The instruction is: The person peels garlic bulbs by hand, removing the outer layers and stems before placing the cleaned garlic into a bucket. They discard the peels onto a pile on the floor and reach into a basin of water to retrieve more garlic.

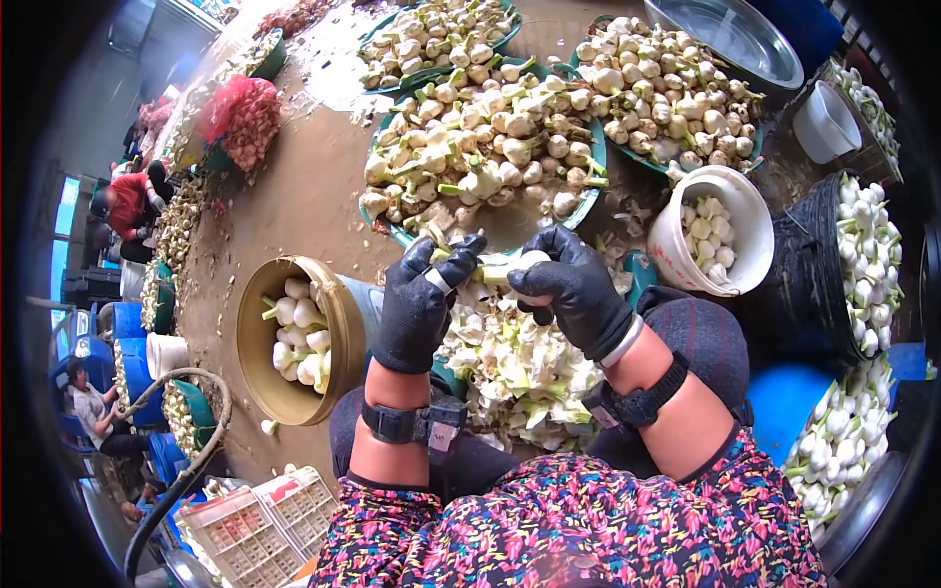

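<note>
Both hands wear black gloves and meet in front of my chest. My right hand [576, 292] is closed round a white garlic bulb [532, 260], thumb along its near side. My left hand [420, 299] pinches the stalk end of the same garlic, where loose skin [490, 270] shows; my fingers hide part of it. Below the hands lies a heap of garlic skins [520, 367]. Just beyond them stands a green basin [600, 147] piled with unpeeled garlic bulbs [480, 132].
To the left, a tan bucket [250, 338] holds cleaned bulbs; to the right, a white bucket [750, 220] holds more. A black tub [804, 265] of white garlic stands further right. A plastic crate [265, 534] is at lower left. Other people [127, 206] sit at far left.
</note>
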{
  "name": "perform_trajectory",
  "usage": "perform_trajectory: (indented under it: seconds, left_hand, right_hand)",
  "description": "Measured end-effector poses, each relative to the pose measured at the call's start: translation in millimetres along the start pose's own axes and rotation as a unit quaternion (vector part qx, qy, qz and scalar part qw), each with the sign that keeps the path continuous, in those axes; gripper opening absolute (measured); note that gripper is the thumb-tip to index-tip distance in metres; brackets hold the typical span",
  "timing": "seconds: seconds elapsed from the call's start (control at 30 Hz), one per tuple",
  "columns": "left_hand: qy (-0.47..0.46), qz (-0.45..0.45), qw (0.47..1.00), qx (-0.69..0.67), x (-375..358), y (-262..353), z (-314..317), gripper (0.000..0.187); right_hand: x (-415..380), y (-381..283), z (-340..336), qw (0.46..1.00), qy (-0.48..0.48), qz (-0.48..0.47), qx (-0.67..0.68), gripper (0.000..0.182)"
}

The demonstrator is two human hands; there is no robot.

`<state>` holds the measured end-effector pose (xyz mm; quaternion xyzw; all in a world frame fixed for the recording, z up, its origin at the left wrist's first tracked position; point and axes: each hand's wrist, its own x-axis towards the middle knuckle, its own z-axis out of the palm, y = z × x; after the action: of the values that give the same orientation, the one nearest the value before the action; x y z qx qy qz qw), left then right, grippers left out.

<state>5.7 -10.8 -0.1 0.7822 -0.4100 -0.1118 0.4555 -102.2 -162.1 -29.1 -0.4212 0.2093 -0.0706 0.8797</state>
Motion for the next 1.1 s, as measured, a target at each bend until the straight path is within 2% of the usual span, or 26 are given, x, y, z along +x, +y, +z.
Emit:
perform_trajectory:
  seconds: [0.03,0.13,0.17,0.2,0.23,0.27,0.3,0.33,0.4,0.43,0.47,0.5,0.57,0.6,0.67,0.8,0.83,0.87,0.9,0.93,0.97,1.0,1.03,1.07,1.1]
  left_hand:
    - [0.002,0.168,0.978,0.124,4,-7,-2,0.039]
    - [0.022,0.145,0.988,0.047,3,-3,2,0.034]
    - [0.019,0.146,0.988,0.046,2,2,5,0.034]
    - [0.04,-0.02,0.98,-0.195,1,11,7,0.029]
    - [0.057,-0.185,0.887,-0.419,1,15,9,0.025]
    - [0.057,-0.185,0.887,-0.419,2,11,7,0.025]
    - [0.025,-0.008,0.981,-0.194,4,6,3,0.022]
    - [-0.009,0.17,0.984,0.047,6,3,1,0.018]
    - [0.001,0.177,0.983,0.039,4,7,5,0.018]
    - [0.001,0.017,0.998,-0.059,1,10,6,0.017]
    - [0.002,-0.145,0.977,-0.154,-2,12,7,0.017]
    - [0.0,-0.144,0.977,-0.155,-4,11,7,0.017]
    - [-0.074,-0.064,0.991,-0.09,-9,6,3,0.017]
    - [-0.063,-0.088,0.985,-0.133,-11,11,8,0.017]
    - [-0.063,-0.031,0.986,-0.152,-11,7,11,0.019]
    - [-0.082,-0.05,0.982,-0.164,-12,19,12,0.028]
    - [-0.091,-0.087,0.972,-0.198,-15,18,13,0.031]
    - [-0.1,-0.123,0.96,-0.23,-18,16,14,0.034]
    - [-0.059,-0.09,0.959,-0.261,-16,15,19,0.03]
    - [-0.058,-0.089,0.959,-0.261,-16,16,17,0.03]
    - [-0.067,-0.171,0.923,-0.338,-15,20,14,0.025]
    - [-0.075,-0.251,0.874,-0.41,-12,27,11,0.02]
    - [-0.08,-0.252,0.855,-0.446,-13,28,10,0.019]
    - [-0.081,-0.252,0.855,-0.445,-17,31,8,0.019]
    - [-0.06,-0.179,0.907,-0.377,-24,34,4,0.018]
  right_hand:
    - [-1,-2,-1,1.0,0.001,0.0,0.001,0.029]
    - [-7,-12,1,0.999,-0.001,0.041,0.029,0.026]
    - [-10,-13,2,0.996,-0.021,0.054,0.074,0.025]
    - [-11,-14,3,0.99,-0.042,0.066,0.118,0.024]
    - [-8,-9,-2,0.995,-0.074,-0.003,0.061,0.024]
    - [-6,-9,-3,0.995,-0.074,-0.004,0.061,0.024]
    - [-5,-13,0,0.999,-0.033,-0.013,0.008,0.024]
    - [-4,-15,0,0.999,0.01,-0.022,-0.046,0.024]
    - [-3,-16,-3,0.998,0.012,-0.033,-0.058,0.024]
    - [-1,-13,-6,0.996,0.014,-0.047,-0.078,0.025]
    - [-1,-11,-7,0.993,0.015,-0.06,-0.099,0.025]
    - [-2,-15,-7,0.993,0.016,-0.06,-0.099,0.025]
    - [-7,-26,-6,0.996,0.055,-0.054,-0.033,0.02]
    - [-7,-27,-8,0.996,0.055,-0.055,-0.034,0.02]
    - [-7,-29,-15,0.999,0.027,-0.022,-0.007,0.019]
    - [-8,-32,-21,0.999,0.028,0.021,-0.027,0.021]
    - [1,-21,-30,0.939,0.017,-0.236,-0.251,0.017]
    - [8,-11,-36,0.766,0.005,-0.465,-0.444,0.013]
    - [9,-6,-36,0.765,0.005,-0.466,-0.444,0.013]
    - [9,-1,-36,0.81,0.015,-0.416,-0.413,0.013]
    - [9,2,-36,0.851,0.027,-0.363,-0.38,0.015]
    - [10,3,-37,0.85,0.027,-0.363,-0.38,0.015]
    - [11,4,-36,0.842,0.032,-0.37,-0.392,0.013]
    - [12,4,-37,0.834,0.037,-0.376,-0.403,0.011]
    - [17,0,-44,0.834,0.039,-0.377,-0.401,0.011]
